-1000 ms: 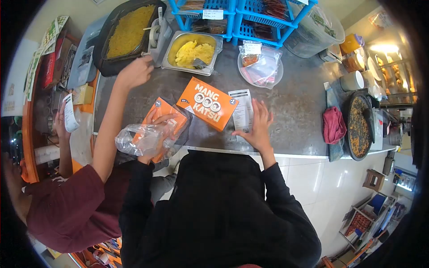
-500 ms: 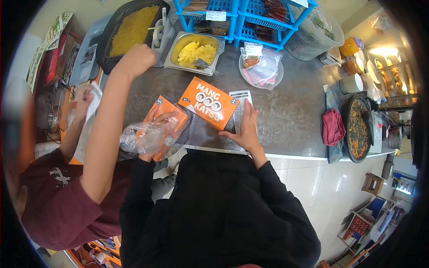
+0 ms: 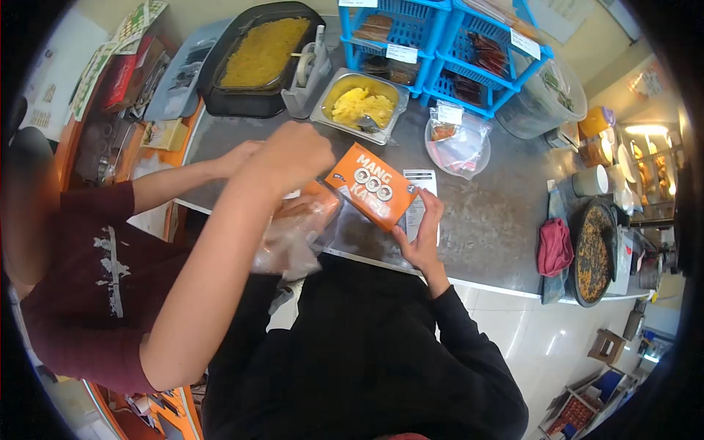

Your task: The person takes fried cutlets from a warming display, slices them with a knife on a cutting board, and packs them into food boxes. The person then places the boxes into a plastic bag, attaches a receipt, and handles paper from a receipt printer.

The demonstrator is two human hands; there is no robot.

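My right hand (image 3: 423, 238) grips the right end of an orange box (image 3: 370, 185) printed "MANG KATSU", thumb at its near corner and fingers at its far one. Under the box's right end lies a printed paper slip (image 3: 419, 180). To the left, my left hand (image 3: 304, 215) is on a second orange box (image 3: 320, 193) in a clear plastic bag (image 3: 290, 249). A co-worker's forearm (image 3: 231, 257) crosses in front and hides part of my left hand and the bag; this area is slightly blurred.
Behind the boxes stand a metal pan of yellow food (image 3: 396, 110), a tape dispenser (image 3: 304, 88) and a black tray (image 3: 268, 103). Blue baskets (image 3: 433, 55) and a plastic bowl (image 3: 480, 158) sit farther right. A red cloth (image 3: 555, 248) lies near the right edge.
The co-worker's arm has come down and rightward, from over the black tray to across my left hand. The view has shifted, so the counter's items appear farther right. My right hand stays on the box.
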